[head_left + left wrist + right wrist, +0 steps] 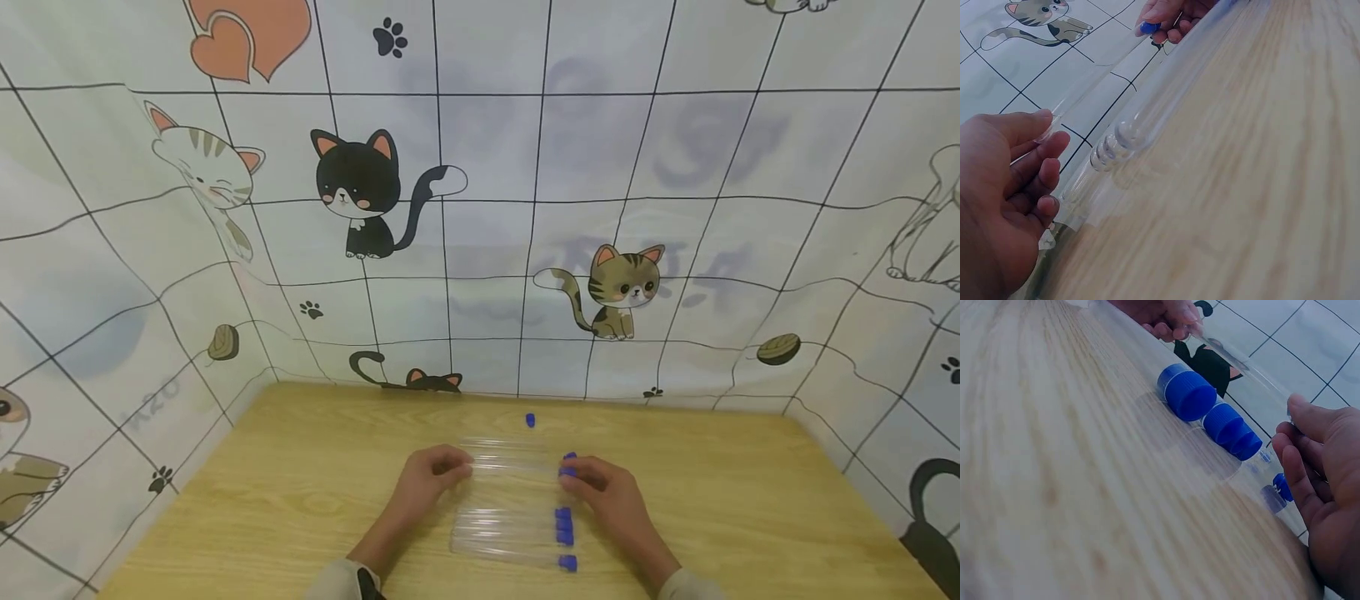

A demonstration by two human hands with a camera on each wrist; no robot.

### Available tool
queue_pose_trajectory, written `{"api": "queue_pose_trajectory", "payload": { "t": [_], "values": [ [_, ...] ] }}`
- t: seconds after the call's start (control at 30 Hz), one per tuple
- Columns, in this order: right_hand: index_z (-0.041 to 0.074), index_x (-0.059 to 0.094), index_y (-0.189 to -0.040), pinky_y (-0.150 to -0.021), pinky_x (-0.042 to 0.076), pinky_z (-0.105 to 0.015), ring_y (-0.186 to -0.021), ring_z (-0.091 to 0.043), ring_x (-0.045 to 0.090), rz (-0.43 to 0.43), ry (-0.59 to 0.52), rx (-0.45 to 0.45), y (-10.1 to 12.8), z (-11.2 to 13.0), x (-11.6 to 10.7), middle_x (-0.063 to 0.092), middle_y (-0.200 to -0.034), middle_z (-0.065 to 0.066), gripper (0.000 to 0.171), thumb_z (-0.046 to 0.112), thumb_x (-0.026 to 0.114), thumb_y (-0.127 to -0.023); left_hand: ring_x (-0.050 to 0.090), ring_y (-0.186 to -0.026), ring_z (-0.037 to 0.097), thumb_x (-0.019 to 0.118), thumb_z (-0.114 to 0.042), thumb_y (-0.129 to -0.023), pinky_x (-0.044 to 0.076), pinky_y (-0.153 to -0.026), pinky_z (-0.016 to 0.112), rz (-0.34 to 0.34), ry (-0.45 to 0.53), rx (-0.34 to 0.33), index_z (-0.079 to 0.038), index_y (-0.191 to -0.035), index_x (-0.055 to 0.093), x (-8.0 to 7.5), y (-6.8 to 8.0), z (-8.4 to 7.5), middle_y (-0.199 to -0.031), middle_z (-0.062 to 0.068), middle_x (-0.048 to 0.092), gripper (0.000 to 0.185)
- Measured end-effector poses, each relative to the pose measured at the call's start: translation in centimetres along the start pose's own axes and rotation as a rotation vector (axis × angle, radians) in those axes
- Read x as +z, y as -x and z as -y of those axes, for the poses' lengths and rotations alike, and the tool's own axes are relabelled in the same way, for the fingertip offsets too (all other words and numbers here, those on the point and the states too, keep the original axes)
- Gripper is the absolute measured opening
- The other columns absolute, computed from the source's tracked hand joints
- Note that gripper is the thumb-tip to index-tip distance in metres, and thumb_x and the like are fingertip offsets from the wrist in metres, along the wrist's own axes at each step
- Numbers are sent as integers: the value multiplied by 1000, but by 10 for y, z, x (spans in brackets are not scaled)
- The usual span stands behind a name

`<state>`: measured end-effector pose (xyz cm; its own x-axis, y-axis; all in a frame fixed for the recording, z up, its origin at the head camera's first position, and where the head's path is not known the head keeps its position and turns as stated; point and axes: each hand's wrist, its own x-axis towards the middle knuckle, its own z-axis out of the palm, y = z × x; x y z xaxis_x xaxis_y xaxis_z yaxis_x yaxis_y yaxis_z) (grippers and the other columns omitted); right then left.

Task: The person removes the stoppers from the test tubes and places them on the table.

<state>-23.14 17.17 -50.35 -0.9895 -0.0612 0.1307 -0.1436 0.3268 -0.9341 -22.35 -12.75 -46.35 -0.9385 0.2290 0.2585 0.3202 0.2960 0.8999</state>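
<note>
Pale wood-grain table, white cat-printed sheet behind.
Left hand and right hand pinch a clear, smooth cylindrical tube (right at its blue cap); similar tubes lie nearside of the fingers.

1. The left hand pinches one end of a clear tube.
2. The right hand holds its other end, at a blue cap.
3. More clear tubes lie side by side on a wood-grain tabletop.
4. A cat-printed, gridded sheet stands behind.

Left hand, right hand: pinch grips
</note>
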Motion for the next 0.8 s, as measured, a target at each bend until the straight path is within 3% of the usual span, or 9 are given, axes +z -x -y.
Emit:
{"api": "queue_pose_trajectory", "payload": {
  "t": [0.23, 0.6, 0.8],
  "values": [
    [15, 72, -105, -77, 51, -27, -91, -15, 65, -47, -23, 9, 1, -3, -2, 69, -96, 2, 30, 29, 78, -79, 63, -80, 21, 70, -5, -86, 49, -73, 25, 9, 56, 4, 4, -99, 68, 4, -2, 0, -90, 12, 68, 16],
    [14, 72, -103, -75, 52, -26, -88, -15, 66, -79, -44, 22, 1, -4, -1, 70, -99, 2, 28, 30, 77, -80, 61, -75, 15, 73, -4, -83, 49, -68, 24, -126, 69, 38, 2, -94, 70, 24, 2, -7, -86, 8, 68, 13],
    [16, 73, -100, -73, 52, -26, -86, -13, 66, -96, -21, 24, 0, 1, -1, 71, -96, 3, 27, 32, 77, -80, 61, -72, 15, 74, -4, -81, 49, -63, 21, -154, 62, -1, 0, -93, 72, 24, 3, -11, -84, 7, 69, 12]
  ]
}}
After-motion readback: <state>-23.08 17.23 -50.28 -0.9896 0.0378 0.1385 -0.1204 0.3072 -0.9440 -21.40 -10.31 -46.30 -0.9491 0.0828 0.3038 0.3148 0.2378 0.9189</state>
